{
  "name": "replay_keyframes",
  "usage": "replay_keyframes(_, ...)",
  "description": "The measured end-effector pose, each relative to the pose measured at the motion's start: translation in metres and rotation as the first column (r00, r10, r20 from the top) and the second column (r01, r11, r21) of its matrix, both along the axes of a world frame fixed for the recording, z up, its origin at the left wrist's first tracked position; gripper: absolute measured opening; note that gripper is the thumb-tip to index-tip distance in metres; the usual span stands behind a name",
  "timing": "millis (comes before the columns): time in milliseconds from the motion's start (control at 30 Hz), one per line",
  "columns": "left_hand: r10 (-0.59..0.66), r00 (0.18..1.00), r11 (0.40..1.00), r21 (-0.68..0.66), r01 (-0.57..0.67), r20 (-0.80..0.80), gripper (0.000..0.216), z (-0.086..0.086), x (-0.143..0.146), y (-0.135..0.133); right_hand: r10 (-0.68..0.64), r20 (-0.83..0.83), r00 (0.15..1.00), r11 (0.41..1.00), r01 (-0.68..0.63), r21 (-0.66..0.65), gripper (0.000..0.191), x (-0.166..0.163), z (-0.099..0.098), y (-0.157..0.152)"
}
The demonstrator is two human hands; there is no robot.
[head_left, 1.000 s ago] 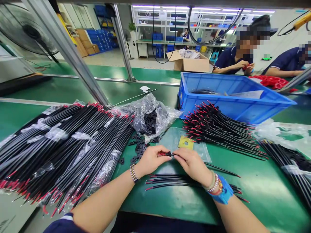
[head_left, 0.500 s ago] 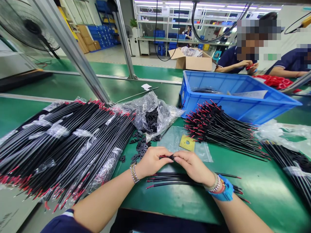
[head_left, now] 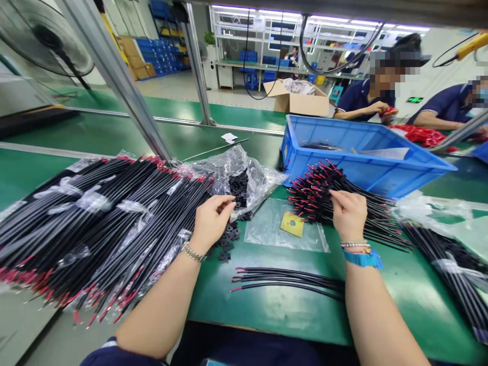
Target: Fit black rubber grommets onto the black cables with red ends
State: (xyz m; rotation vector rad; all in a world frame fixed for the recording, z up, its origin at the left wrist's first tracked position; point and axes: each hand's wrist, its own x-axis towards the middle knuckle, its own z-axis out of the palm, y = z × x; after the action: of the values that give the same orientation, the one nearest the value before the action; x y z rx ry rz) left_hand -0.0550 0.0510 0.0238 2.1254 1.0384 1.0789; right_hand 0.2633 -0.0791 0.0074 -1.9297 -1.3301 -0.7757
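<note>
Green bench (head_left: pixel 400 284) on a factory line, and it's crowded. Two co-workers (head_left: pixel 375 96) sit at the far right, with one fan (head_left: pixel 46 40) top left and one cardboard box (head_left: pixel 297 99) at the back. From my remote seat I count one blue bin (head_left: pixel 366 152), one crinkled clear bag (head_left: pixel 247 178), one yellow plate (head_left: pixel 292 224) with a hole lying on one flat plastic sleeve (head_left: pixel 267 229), and a mass of big bundles (head_left: pixel 95 223) on the left, too many wires to count. My left hand (head_left: pixel 211 221) is at the mouth of the bag, just above the small black pieces (head_left: pixel 227 239) spilled on the bench. Its fingers (head_left: pixel 224 201) are curled, thumb and forefinger close together, but I honestly can't tell if they're pinching a piece. My right hand (head_left: pixel 348 213) rests on the fanned pile of wires (head_left: pixel 316 190) in front of the bin, fingers (head_left: pixel 337 195) bent down onto it. Whether they grip a wire or just touch it, I can't tell. That pile's red-tipped ends point left toward the bag, and its long axis runs off to the lower right. Nearer me lie the loose wires (head_left: pixel 285 278), roughly five, stretched left to right with red tips to the left, well apart from both hands.
</note>
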Motion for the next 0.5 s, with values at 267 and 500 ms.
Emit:
replay_keyframes(267, -0.07, 0.663, 0.975, 0.091, 0.205, -0.746, 0.017, -0.011, 0.001, -0.004, 0.236, -0.17, 0.957, 0.966, -0.25, -0.067, 0.017, -0.053, 0.012, -0.016)
replay_keyframes(500, 0.006, 0.599, 0.969, 0.151, 0.193, -0.801, 0.013, -0.02, 0.006, -0.009, 0.524, -0.492, 0.695, 0.324, -0.697, -0.64, 0.013, -0.156, 0.003, -0.021)
